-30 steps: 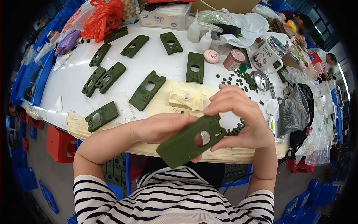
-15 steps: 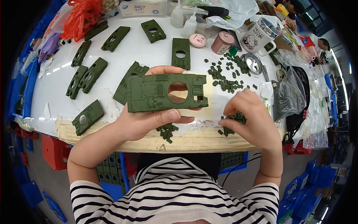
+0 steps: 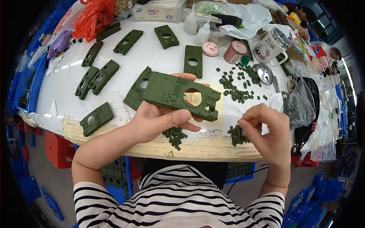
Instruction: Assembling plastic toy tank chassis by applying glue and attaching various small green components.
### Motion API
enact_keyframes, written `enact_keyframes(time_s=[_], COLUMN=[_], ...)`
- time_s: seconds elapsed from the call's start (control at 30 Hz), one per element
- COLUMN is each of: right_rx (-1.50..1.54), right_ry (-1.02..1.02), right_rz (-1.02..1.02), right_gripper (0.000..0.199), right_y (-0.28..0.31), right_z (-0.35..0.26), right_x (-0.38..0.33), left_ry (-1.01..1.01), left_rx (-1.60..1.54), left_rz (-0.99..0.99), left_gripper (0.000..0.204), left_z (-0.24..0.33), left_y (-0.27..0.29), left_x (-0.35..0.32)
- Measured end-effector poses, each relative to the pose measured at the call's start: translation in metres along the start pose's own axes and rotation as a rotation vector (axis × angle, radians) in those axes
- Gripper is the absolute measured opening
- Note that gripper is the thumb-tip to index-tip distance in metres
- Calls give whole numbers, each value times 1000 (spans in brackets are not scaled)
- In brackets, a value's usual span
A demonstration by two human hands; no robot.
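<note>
My left hand is closed around a dark green plastic model tank hull, thumb along its near edge. The hull lies tilted, its round hole toward the right end. My right hand has thumb and forefinger pinched together; anything between them is too small to make out. It hovers beside a small heap of green parts at the table's front. Below my left hand is another heap of small green parts. Partly behind the held hull rests another green hull.
More green hulls lie across the left and back of the table. Loose green bits are scattered at right, near a round metal tin, a white mug, a pink canister and squeeze bottles. A red bag sits back left.
The held hull has turned, its right end dipping toward me. My right hand has shifted slightly right and lifted off the small heap, fingers now pinched. The whole view has moved a little.
</note>
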State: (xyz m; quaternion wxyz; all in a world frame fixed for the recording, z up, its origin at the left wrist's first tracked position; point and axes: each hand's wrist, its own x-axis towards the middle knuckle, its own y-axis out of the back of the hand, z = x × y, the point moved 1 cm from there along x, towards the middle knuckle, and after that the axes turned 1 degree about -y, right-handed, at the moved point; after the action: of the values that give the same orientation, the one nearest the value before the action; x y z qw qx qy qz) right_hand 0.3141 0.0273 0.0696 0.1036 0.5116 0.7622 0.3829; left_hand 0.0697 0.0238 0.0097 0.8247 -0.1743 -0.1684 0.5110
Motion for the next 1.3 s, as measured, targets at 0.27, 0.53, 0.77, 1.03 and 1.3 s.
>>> enact_keyframes(time_s=[0.27, 0.53, 0.77, 1.03, 1.3], right_rx=[141, 369, 287, 280, 346], right_ry=[234, 111, 151, 175, 121], right_rz=[102, 32, -61, -76, -147], right_gripper=[7, 10, 9, 9, 8], right_y=[-5, -24, -24, -25, -29], right_z=[-8, 19, 19, 20, 20], right_x=[52, 47, 46, 47, 44], left_ry=[12, -3, 82, 113, 114], left_rx=[-95, -165, -73, -61, -11], left_rz=[13, 4, 37, 6, -18], left_gripper=[66, 59, 66, 67, 68], left_z=[1, -1, 2, 1, 0], left_y=[4, 7, 3, 3, 4], left_x=[3, 2, 2, 3, 4])
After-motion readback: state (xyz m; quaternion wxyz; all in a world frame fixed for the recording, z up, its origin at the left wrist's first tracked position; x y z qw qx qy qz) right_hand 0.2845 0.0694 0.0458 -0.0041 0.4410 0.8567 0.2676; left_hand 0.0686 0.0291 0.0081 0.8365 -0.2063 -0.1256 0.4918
